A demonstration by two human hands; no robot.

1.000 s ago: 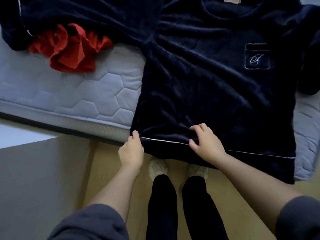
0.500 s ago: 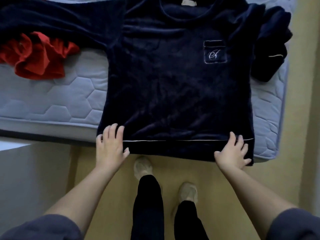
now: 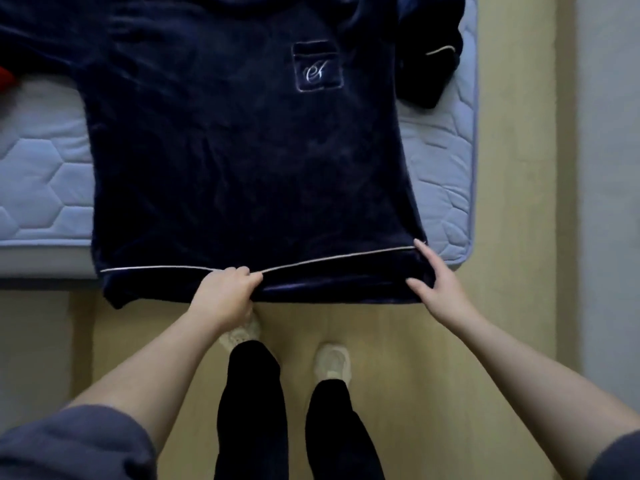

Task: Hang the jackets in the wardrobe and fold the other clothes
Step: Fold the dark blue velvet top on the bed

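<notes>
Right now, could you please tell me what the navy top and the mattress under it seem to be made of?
The navy top looks like plush velour or fleece: soft sheen, brushed nap marks, pale piping at the hem. The mattress seems covered in matte, light blue quilted fabric, stitched in hexagons; the fibre cannot be told.

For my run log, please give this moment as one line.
top: flat on mattress, unfolded, hem over edge | left hand: grips hem middle | right hand: touches hem corner
</notes>
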